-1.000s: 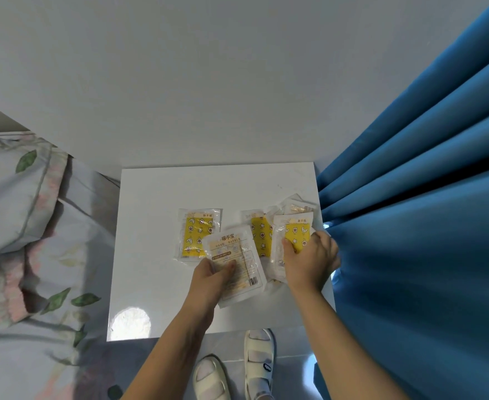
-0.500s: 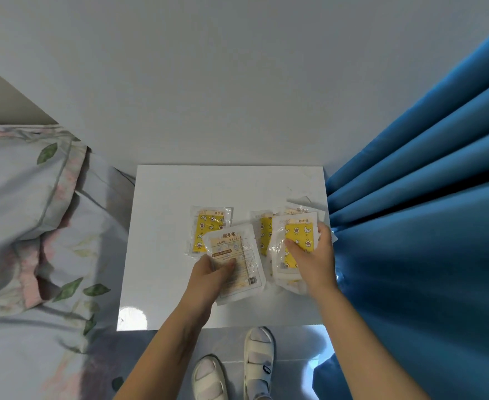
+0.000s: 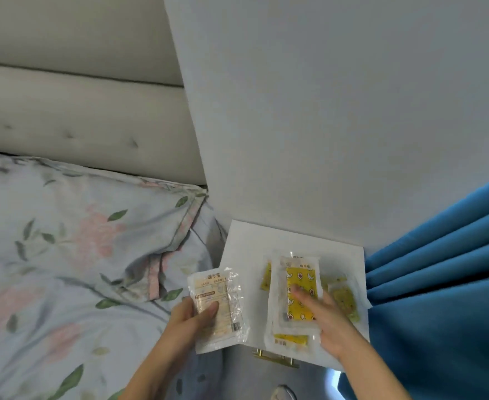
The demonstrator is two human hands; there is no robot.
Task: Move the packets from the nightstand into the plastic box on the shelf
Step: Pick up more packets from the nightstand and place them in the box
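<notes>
**Head view: both hands loaded with slippery packets, box not in sight**

Head view shows the left hand [image 3: 191,321] in the lower centre of the frame, its grip closed on a beige packet [image 3: 218,307], thumb pressed on the printed face and fingers behind. This packet hangs off the left edge of the nightstand [image 3: 243,243], over the gap beside the bed [image 3: 64,255].

Right of it, the right hand [image 3: 329,321] lies across a yellow packet [image 3: 299,290] that tops a loose pile on the white surface. Its fingers are spread flat; whether they are clamped on the top packet or only pressing it cannot be told, as the hand is blurred. More yellow packets [image 3: 344,301] fan out toward the blue curtain [image 3: 439,284] at the right.

The risks come from the glossy film. A thumb-only pinch could let the beige packet slide down between nightstand and bed. If the right hand lifts the pile from the top, the lower packets will probably shear away, and those already overhanging the front edge above the drawer handle [image 3: 275,357] could drop to the floor. The packets at the right edge might be swept into the curtain folds. The plastic box and shelf are out of frame, so any carry begins unsighted.
</notes>
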